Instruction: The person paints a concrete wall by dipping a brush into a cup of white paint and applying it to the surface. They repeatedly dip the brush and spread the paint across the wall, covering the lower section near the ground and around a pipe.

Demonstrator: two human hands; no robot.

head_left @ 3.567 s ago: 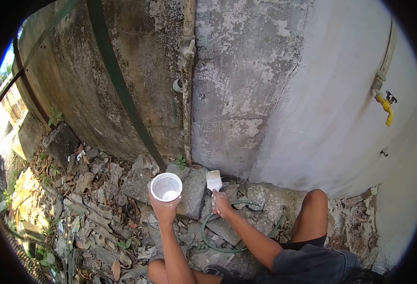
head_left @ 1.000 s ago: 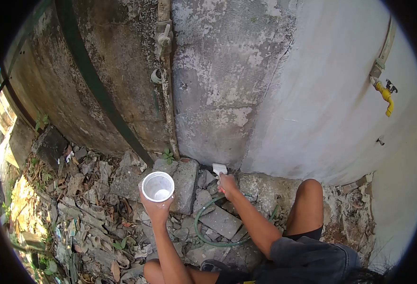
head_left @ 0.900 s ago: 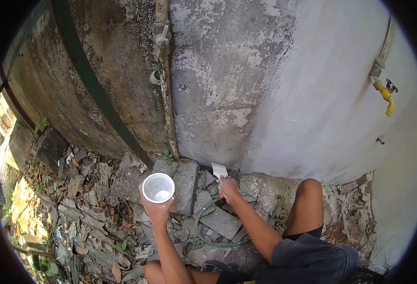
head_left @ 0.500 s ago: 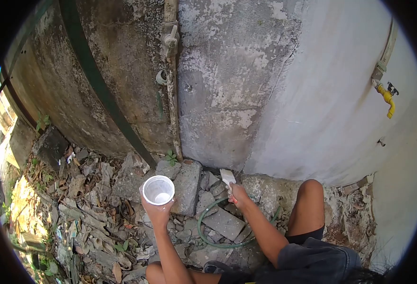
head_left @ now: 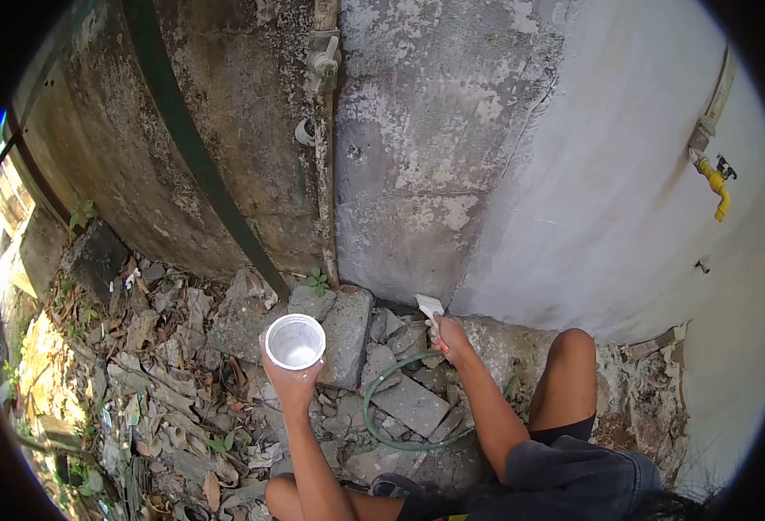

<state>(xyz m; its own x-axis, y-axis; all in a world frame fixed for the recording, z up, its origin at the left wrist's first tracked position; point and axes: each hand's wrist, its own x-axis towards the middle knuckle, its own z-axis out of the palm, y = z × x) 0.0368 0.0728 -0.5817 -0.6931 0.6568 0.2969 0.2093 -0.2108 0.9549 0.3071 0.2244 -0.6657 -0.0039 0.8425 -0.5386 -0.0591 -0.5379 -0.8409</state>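
Observation:
My left hand (head_left: 293, 382) is wrapped round a white plastic tub (head_left: 295, 341), its open mouth facing up and whitish paint inside. In my right hand (head_left: 453, 339) is a paintbrush (head_left: 430, 306) with an orange-red handle; its white-coated bristles point up and left, close to the foot of the wall. The wall (head_left: 408, 174) in front is grey and patchy with flaked white. To its right lies a smooth, whiter stretch of wall (head_left: 591, 191).
Broken concrete slabs (head_left: 345, 339) and dry leaves cover the ground. A green hose (head_left: 367, 417) loops below my right hand. A pipe with a valve (head_left: 324, 65) climbs the wall, beside a dark green slanting strip (head_left: 187, 143). A yellow tap (head_left: 714, 182) sticks out at right.
My right hand and the paintbrush have moved slightly right and up, nearer the wall's foot. My left hand with the tub has shifted a little right. The view has tilted slightly.

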